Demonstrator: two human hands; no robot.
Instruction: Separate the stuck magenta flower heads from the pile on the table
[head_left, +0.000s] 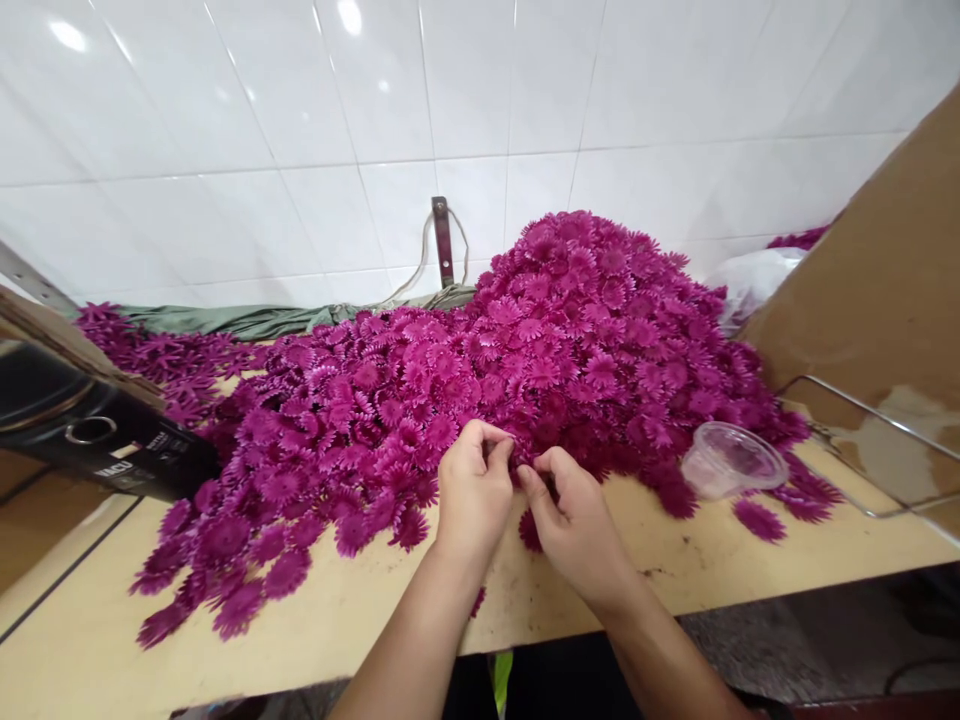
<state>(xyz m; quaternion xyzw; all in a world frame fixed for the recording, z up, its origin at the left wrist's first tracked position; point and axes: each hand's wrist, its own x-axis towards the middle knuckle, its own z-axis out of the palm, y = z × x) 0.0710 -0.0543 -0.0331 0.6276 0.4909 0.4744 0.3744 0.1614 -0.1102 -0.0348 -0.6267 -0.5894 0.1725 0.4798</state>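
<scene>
My left hand [474, 488] and my right hand [568, 520] meet at the front edge of a big heap of magenta artificial flower heads [570, 330]. Thumb and forefinger are pinched together on each hand, the fingertips nearly touching. Between them is a small dark magenta piece, probably part of a flower head, mostly covered by my fingers. One loose flower head [529, 532] lies on the table just below my hands, partly behind the right one.
The pale wooden table [360, 610] runs beneath the heap. A clear plastic tub [733, 462] sits at its right side, near a cardboard box [870, 300] and a metal wire frame [892, 425]. A black cylindrical container [105, 430] stands left. White tiled wall [300, 110] rises behind.
</scene>
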